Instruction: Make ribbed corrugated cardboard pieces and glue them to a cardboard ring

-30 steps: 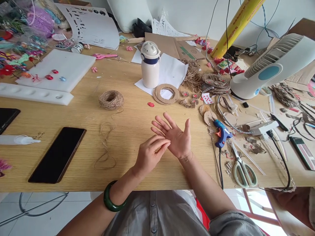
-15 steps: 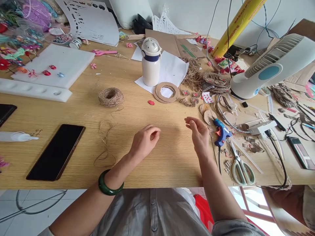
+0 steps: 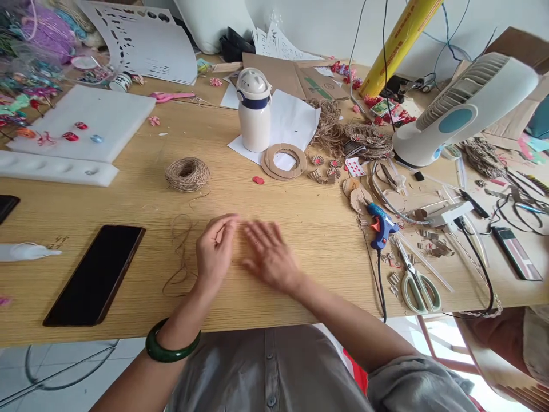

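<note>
My left hand [image 3: 214, 250] is just above the table, its thumb and fingers brought together in a pinch; whatever may be between the tips is too small to make out. Close beside it, my right hand [image 3: 272, 257] is palm down with fingers stretched out, slightly blurred, and nothing shows in it. A thin strand of brown twine [image 3: 183, 252] lies in loose loops to the left of my left hand. Beyond the loops sits a wound ball of twine [image 3: 187, 174]. Small red pieces [image 3: 258, 180] and cardboard rings [image 3: 283, 161] lie farther back.
On the left are a phone [image 3: 96, 274] and a white foam board [image 3: 115, 114]. A white bottle [image 3: 254, 117] stands at the back. To the right lie a blue glue gun [image 3: 381, 224] with its cord, scissors [image 3: 420, 286] and cardboard scraps. A white fan [image 3: 467, 111] stands behind them.
My right hand has swung left across the table and its fingers have spread. My left hand has shifted left, so the two are now close together. The view has moved slightly.
</note>
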Tool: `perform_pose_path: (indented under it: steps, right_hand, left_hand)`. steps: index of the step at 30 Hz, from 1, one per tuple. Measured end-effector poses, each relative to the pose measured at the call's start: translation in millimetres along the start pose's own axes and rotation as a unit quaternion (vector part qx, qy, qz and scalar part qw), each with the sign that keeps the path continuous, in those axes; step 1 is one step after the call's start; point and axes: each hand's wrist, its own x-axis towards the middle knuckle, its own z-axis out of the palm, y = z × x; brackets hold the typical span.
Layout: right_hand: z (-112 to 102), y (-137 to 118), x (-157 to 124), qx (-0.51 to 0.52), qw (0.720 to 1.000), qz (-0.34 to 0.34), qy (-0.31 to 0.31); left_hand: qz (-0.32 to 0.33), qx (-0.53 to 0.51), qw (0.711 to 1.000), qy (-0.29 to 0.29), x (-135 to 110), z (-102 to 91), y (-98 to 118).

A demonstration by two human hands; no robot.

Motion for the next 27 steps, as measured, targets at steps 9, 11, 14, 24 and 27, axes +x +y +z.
perform_pose_path:
  steps: [9, 11, 14, 24, 27]
  right_hand:
    - [-63, 93, -98, -0.169, 0.919, 0.285, 0.212]
    - [-55, 73, -82, -0.164, 0.931, 0.242, 0.218]
    - [-28, 31, -30, -0.099, 0.972, 0.143, 0.158]
    - [-25, 83, 32, -0.011, 0.971, 0.202, 0.125]
    - [-54, 120, -11, -0.029, 0.923, 0.316, 0.216]
  left_hand:
    - [-0.079, -0.093, 0.99, -0.065, -15, 0.6, -3]
    - [-0.044, -0.097, 0.993, -0.058, -14, 1.3, 2]
    - [0.002, -0.083, 0.996, -0.038, -13, 1.2, 12]
    - [0.001, -0.012, 0.999, -0.038, -20, -8.5, 11]
    - [0.001, -0.009, 0.997, -0.076, -19, -3.3, 3]
